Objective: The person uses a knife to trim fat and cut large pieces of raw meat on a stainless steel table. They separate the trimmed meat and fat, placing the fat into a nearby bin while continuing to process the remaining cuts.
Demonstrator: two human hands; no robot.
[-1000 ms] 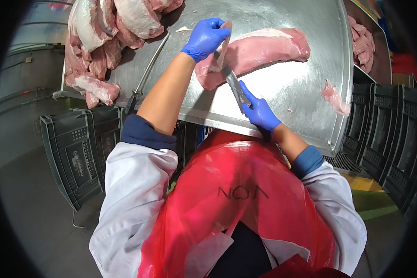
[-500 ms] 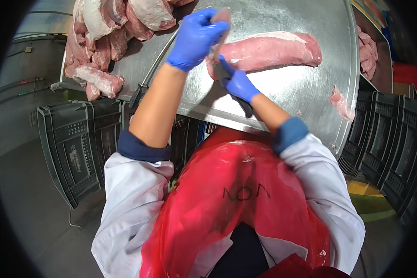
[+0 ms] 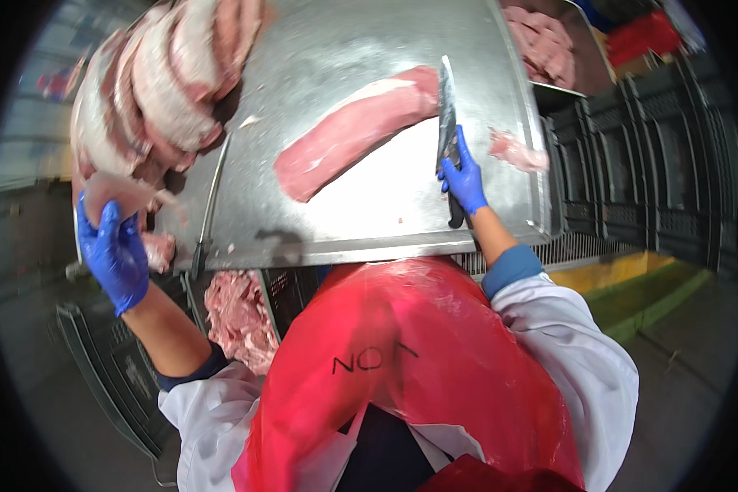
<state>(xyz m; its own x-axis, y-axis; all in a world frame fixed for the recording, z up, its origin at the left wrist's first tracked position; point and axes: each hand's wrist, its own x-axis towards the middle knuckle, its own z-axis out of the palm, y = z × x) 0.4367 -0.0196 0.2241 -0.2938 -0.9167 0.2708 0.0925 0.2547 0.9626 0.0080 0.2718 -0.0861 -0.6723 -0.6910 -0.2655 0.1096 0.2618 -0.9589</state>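
My left hand (image 3: 113, 254) in a blue glove is closed on a thin, pale slice of meat (image 3: 116, 197). It is held up at the left, in front of the meat pile (image 3: 168, 78). My right hand (image 3: 465, 182), also blue-gloved, grips a knife (image 3: 447, 107) by its black handle, the long blade pointing away from me. Left of the blade a long, trimmed pink meat loin (image 3: 361, 127) lies slantwise on the steel table (image 3: 336, 41), its far end close to the blade. A scrap of trimming (image 3: 517, 152) rests right of my right hand.
A sharpening steel (image 3: 213, 193) lies at the table's left, its handle near the front edge. Below that edge a dark crate holds trimmings (image 3: 239, 320). Meat pieces (image 3: 541, 47) fill a tray at the far right. Dark crates (image 3: 631, 156) stand along the right side.
My left hand has swung left and nearer with the meat slice, away from the loin. My right hand has moved right with the knife, off the loin. The view has turned.
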